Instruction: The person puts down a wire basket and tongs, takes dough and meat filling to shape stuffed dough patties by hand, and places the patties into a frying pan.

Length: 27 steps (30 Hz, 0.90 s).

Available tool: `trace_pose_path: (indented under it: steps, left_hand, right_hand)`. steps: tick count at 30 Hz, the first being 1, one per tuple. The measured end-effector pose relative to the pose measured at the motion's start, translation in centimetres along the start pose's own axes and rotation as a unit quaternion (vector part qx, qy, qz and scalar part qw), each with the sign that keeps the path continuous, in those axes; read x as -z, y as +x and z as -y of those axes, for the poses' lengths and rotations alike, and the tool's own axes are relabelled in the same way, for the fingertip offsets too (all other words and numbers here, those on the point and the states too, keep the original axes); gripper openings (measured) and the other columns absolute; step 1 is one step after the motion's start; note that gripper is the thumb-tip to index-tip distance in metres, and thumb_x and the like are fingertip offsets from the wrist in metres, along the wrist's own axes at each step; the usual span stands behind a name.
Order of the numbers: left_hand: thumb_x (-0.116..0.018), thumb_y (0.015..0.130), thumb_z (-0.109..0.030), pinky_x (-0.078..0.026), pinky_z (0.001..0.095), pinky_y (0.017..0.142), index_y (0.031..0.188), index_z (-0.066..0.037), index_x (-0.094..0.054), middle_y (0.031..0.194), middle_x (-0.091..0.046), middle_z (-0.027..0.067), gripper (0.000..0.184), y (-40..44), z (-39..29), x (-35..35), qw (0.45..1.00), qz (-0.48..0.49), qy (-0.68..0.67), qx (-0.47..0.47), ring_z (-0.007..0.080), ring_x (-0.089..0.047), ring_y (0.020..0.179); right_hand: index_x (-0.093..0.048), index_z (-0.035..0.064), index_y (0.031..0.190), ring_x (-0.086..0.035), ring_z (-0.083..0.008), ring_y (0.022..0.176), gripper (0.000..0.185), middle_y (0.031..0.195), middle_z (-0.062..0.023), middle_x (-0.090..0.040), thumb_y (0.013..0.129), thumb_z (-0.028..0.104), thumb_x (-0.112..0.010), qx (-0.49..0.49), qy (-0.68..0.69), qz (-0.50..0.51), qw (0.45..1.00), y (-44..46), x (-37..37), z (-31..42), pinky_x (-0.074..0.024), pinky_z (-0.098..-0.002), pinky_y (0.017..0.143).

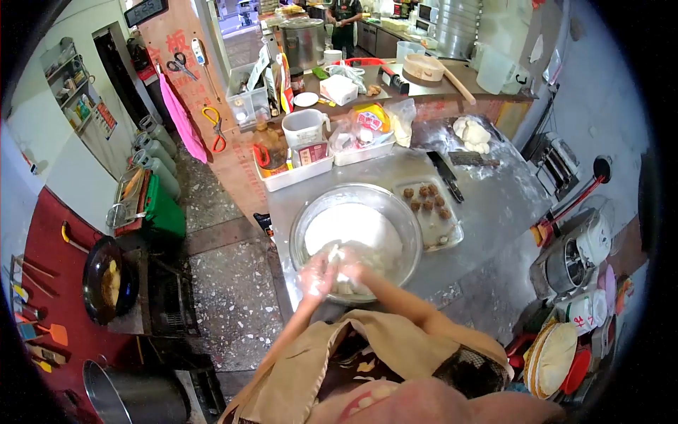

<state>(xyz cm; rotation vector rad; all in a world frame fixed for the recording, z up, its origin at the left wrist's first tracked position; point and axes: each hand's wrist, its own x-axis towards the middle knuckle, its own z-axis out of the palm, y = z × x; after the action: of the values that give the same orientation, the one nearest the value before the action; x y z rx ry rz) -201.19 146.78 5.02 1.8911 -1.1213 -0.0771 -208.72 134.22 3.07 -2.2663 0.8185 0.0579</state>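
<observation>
A wide metal bowl [413, 233] stands on the steel table [487, 233], with white flour [357, 226] in it. Over the near left part of the bowl, my left hand [316, 277] and my right hand [352, 267] are close together, with whitish dough [336, 253] between them. Both look coated in white, and their fingers are bent round the dough. More pale lumps [345, 287] lie beneath them in the bowl. Right of the bowl is a clear tray [450, 239] with several brown balls [428, 205].
A knife [445, 177] lies behind the tray. Dough [472, 134] rests on the floured back right corner beside a dark scraper [474, 160]. White bins [300, 174] line the back edge. A wok [111, 280] is far left. A person [345, 21] stands in the background.
</observation>
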Motion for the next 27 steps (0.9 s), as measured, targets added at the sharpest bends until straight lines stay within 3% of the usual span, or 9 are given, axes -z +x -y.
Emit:
trace_pose_path:
  steps: [3, 6, 8, 10, 12, 16, 19, 24, 27]
  left_hand:
    - [-0.066, 0.077, -0.03, -0.029, 0.0446, 0.107, 0.132, -0.008, -0.045, 0.133, -0.042, 0.0209, 0.063, 1.2, -1.5, 0.2, 0.993, -0.048, -0.098, -0.052, 0.0378, -0.035, 0.129]
    - [-0.069, 0.074, -0.032, -0.035, 0.0432, 0.104, 0.126, -0.004, -0.051, 0.129, -0.046, 0.0236, 0.062, 1.8, -0.2, -2.3, 0.99, 0.067, -0.069, -0.101, 0.0365, -0.042, 0.124]
    - [-0.067, 0.079, -0.028, -0.041, 0.0393, 0.098, 0.121, -0.001, -0.055, 0.123, -0.054, 0.0195, 0.051, 2.2, 0.6, -2.2, 0.984, 0.055, -0.104, -0.134, 0.0295, -0.051, 0.116]
    - [-0.064, 0.086, -0.013, -0.043, 0.031, 0.093, 0.11, 0.001, -0.061, 0.118, -0.058, 0.0109, 0.028, 2.7, 0.5, -2.8, 0.895, 0.061, -0.397, 0.194, 0.0183, -0.054, 0.108]
    - [-0.058, 0.09, -0.008, -0.044, 0.0269, 0.089, 0.115, 0.0, -0.059, 0.114, -0.059, 0.0056, 0.025, 2.9, 1.1, -3.9, 0.851, 0.019, -0.49, 0.186, 0.0111, -0.054, 0.103]
    - [-0.058, 0.09, -0.009, -0.042, 0.026, 0.092, 0.123, -0.001, -0.053, 0.118, -0.057, 0.007, 0.034, 2.4, -0.6, -5.1, 0.801, -0.017, -0.538, 0.262, 0.0139, -0.053, 0.107]
    - [-0.052, 0.089, -0.021, -0.035, 0.043, 0.099, 0.124, -0.004, -0.054, 0.126, -0.054, 0.0147, 0.039, 1.8, -3.7, -3.6, 0.993, -0.059, 0.102, -0.022, 0.0326, -0.047, 0.119]
    - [-0.046, 0.088, -0.028, -0.026, 0.0515, 0.104, 0.123, -0.006, -0.056, 0.129, -0.051, 0.0162, 0.042, 2.5, -4.6, -2.4, 0.988, -0.022, -0.035, -0.148, 0.0392, -0.04, 0.125]
    - [-0.049, 0.084, -0.028, -0.024, 0.0506, 0.106, 0.119, -0.008, -0.06, 0.13, -0.051, 0.0163, 0.042, 3.2, -4.2, -1.8, 0.958, 0.084, 0.007, -0.276, 0.0409, -0.04, 0.125]
  right_hand:
    - [-0.052, 0.0018, 0.118, -0.059, -0.0291, 0.098, 0.047, 0.117, -0.0115, -0.058, 0.082, 0.029, -0.065, -0.002, 0.652, 0.042, 0.757, -4.4, 3.6, 1.1, -0.0474, -0.0425, 0.081]
    - [-0.052, 0.0072, 0.118, -0.057, -0.0237, 0.098, 0.043, 0.119, -0.007, -0.056, 0.089, 0.038, -0.057, 0.301, 0.437, -0.15, 0.835, -4.1, 1.9, -1.3, -0.0461, -0.0427, 0.083]
    - [-0.053, 0.0098, 0.117, -0.056, -0.0224, 0.1, 0.041, 0.118, -0.0092, -0.056, 0.091, 0.041, -0.053, 0.022, 0.827, 0.314, 0.465, -4.6, 4.5, 0.5, -0.0472, -0.0401, 0.084]
    - [-0.053, 0.0098, 0.117, -0.057, -0.0221, 0.099, 0.044, 0.118, -0.0093, -0.056, 0.091, 0.046, -0.049, -0.002, 0.802, 0.303, 0.515, -5.3, 5.6, -0.5, -0.0481, -0.0379, 0.084]
    - [-0.053, 0.0108, 0.117, -0.057, -0.0228, 0.1, 0.048, 0.118, -0.0094, -0.056, 0.092, 0.05, -0.045, -0.082, 0.648, 0.082, 0.753, -4.3, 4.0, -3.2, -0.0478, -0.04, 0.084]
    - [-0.047, 0.0082, 0.124, -0.053, -0.0255, 0.108, 0.048, 0.121, -0.0078, -0.055, 0.095, 0.046, -0.041, -0.116, 0.712, 0.037, 0.691, -4.6, 3.5, 0.7, -0.0431, -0.0455, 0.095]
    - [-0.044, 0.0077, 0.129, -0.048, -0.0252, 0.116, 0.049, 0.126, -0.0063, -0.052, 0.098, 0.044, -0.031, -0.057, 0.78, 0.076, 0.618, -4.2, 0.8, 1.3, -0.0386, -0.0406, 0.101]
    - [-0.044, 0.0069, 0.129, -0.046, -0.0228, 0.12, 0.042, 0.125, -0.0083, -0.052, 0.098, 0.031, -0.03, -0.063, 0.897, 0.013, 0.438, -3.8, 2.2, 1.9, -0.0374, -0.037, 0.103]
    - [-0.046, 0.009, 0.127, -0.045, -0.0239, 0.122, 0.04, 0.125, -0.0084, -0.052, 0.095, 0.027, -0.03, 0.35, 0.653, 0.036, 0.671, -1.5, -0.7, -4.4, -0.0356, -0.0397, 0.104]
